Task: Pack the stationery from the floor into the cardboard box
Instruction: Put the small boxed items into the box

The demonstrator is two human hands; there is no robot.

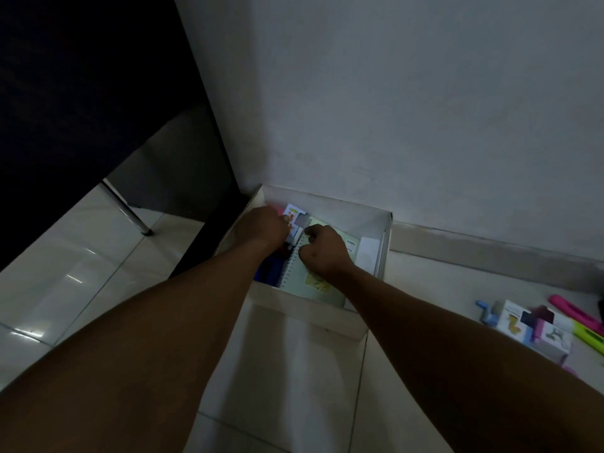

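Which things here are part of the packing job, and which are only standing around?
Part of the job:
- box
- spiral notebook in the box, under the right hand
- carded pack at the left hand
- packs, pink marker, green marker and blue tool on the floor

Only standing around:
- metal leg
- wall

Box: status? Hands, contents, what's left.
Both hands in box: left hand on packet, right hand curled at notebook spiral. Sharpener, carton, markers on floor, right. Nothing blocking.
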